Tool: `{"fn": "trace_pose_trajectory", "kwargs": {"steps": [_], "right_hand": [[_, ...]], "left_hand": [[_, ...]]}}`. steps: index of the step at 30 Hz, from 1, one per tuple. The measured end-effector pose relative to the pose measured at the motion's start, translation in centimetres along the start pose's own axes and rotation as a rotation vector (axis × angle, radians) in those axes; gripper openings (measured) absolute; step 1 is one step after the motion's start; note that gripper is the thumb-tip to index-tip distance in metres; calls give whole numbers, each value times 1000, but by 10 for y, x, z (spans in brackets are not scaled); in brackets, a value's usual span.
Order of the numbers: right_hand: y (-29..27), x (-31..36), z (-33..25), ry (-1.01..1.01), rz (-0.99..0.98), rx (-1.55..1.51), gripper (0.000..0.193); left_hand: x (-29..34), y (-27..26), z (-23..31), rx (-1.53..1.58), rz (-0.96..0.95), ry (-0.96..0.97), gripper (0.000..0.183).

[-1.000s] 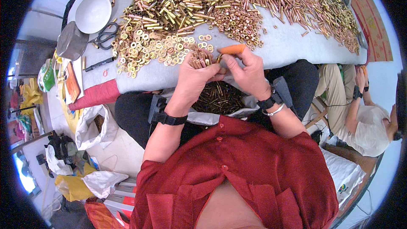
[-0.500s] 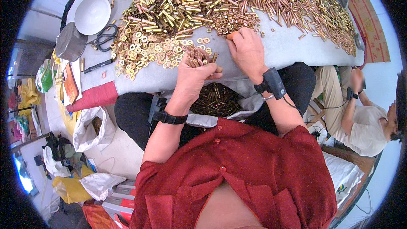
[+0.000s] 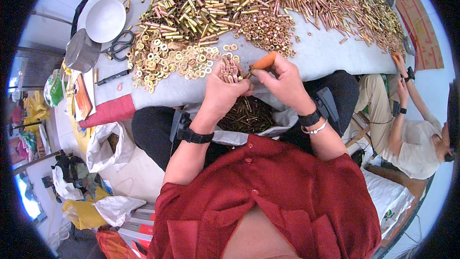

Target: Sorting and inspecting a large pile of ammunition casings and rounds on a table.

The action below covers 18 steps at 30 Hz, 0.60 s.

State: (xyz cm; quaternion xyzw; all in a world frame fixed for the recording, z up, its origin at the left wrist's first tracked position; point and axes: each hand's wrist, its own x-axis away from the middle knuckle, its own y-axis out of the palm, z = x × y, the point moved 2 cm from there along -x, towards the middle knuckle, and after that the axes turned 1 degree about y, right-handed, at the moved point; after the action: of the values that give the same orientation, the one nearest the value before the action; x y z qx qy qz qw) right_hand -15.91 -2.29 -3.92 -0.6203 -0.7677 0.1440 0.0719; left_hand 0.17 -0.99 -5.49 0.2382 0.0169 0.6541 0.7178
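A tabletop under a pale grey cloth spreads across the far side. Over it lies a broad heap of brass-coloured metal tubes, running from the far left to the far right. At the right sits a co-worker in a pale top. A white bag near the right bears a small coloured logo, and a brown cardboard sheet at the far right carries dark printing, too slanted to make out. In the lap, an open sack holds dark metal pieces.

The hands meet above the tabletop's near edge. The left hand is curled round a bundle of coppery rods, their ends showing. Just beside it, the right hand, an orange cover on its index finger, pinches a small metal piece between thumb and finger.

Left of the tubes stand a white bowl and, nearer, black-handled scissors and a black marker. Flat washers and little nuts lie loose beyond the hands.
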Motion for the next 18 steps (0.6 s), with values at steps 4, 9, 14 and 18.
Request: {"fn": "trace_pose_trajectory", "kwargs": {"steps": [4,9,14,18], "right_hand": [[-4,1,-12,-66,-35,91,14],[-8,-6,-14,-183,-90,271,15],[-10,-10,-18,-225,-124,364,13],[-11,-9,-18,-190,-123,186,13]], "left_hand": [[1,6,-2,-15,6,58,32],[3,4,0,-38,12,94,31],[4,7,4,-28,10,62,31],[3,4,4,-31,-21,53,33]]}}
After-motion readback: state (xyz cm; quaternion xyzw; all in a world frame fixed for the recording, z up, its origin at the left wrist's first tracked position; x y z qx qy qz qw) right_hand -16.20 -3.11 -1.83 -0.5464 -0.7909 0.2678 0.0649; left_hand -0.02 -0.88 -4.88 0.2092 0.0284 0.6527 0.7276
